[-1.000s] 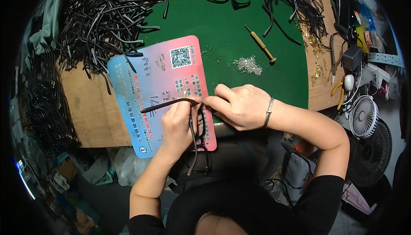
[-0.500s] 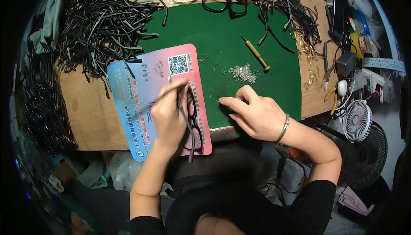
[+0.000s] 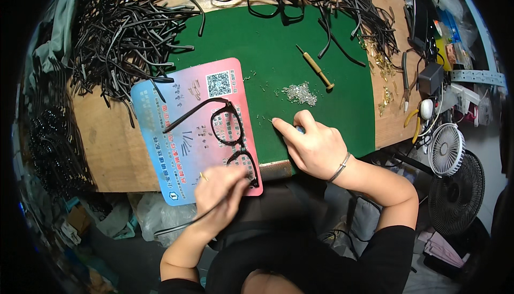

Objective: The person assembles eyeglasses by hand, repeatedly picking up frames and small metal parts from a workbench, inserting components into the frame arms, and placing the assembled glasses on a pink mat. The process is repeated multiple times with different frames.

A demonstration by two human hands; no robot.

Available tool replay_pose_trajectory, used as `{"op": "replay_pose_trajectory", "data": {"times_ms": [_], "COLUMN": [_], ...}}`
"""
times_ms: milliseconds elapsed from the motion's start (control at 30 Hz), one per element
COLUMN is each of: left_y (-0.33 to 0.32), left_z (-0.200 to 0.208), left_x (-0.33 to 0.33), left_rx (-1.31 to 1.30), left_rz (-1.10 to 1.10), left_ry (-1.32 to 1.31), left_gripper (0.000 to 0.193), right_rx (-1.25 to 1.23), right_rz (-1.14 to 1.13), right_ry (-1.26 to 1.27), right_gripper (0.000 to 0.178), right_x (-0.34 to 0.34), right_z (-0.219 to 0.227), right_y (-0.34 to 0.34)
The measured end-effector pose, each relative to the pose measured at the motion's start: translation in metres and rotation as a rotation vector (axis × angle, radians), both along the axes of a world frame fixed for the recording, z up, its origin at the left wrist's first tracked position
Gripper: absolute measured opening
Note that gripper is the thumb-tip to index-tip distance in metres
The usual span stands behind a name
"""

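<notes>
A black eyeglass frame [image 3: 237, 143] lies on a pink and blue printed card, with one temple [image 3: 195, 113] folded out from its far end. My left hand [image 3: 217, 193] is closed at the frame's near end. It holds a loose black temple [image 3: 187, 224] that slants out to the lower left; whether this touches the hinge is hidden by the fingers. On the green mat my right hand [image 3: 317, 147] is closed, with its index fingertip down beside tiny screws. A bit of something bluish shows among its curled fingers, too covered to name.
A heap of small clear or silvery screws [image 3: 300, 93] and a brass screwdriver [image 3: 318, 71] lie on the mat [image 3: 251, 31]. Piles of black temples [image 3: 128, 42] and eyeglass frames line the back and left. Pliers [image 3: 411, 122], brass parts and a white fan [image 3: 446, 147] stand at right.
My left hand has moved down toward the frame's near end, uncovering the frame and its far temple, which now lies out to the left. My right hand has shifted slightly, fingers still on the mat.
</notes>
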State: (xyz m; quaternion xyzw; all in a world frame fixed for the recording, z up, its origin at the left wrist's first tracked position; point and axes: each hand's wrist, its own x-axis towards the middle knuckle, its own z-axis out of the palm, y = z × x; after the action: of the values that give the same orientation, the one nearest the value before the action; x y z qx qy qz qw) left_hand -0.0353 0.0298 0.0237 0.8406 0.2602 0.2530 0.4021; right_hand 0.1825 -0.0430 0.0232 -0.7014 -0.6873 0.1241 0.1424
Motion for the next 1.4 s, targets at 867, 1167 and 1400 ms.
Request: {"op": "replay_pose_trajectory", "data": {"times_ms": [867,1167,1400], "left_y": [-0.005,-0.015,-0.017], "left_z": [-0.022,-0.016,-0.021], "left_x": [0.003,0.01,0.012], "left_rx": [0.192,0.268,0.334], "left_rz": [-0.122,-0.034,-0.009], "left_ry": [0.042,0.151,0.119], "left_gripper": [0.019,0.016,0.015], "right_rx": [-0.095,-0.106,-0.118], "right_rz": [-0.011,0.039,0.055], "right_ry": [0.345,0.36,0.342], "right_gripper": [0.035,0.034,0.033], "right_x": [0.001,0.003,0.003], "right_z": [0.0,-0.002,0.0], "right_y": [-0.018,-0.016,-0.015]}}
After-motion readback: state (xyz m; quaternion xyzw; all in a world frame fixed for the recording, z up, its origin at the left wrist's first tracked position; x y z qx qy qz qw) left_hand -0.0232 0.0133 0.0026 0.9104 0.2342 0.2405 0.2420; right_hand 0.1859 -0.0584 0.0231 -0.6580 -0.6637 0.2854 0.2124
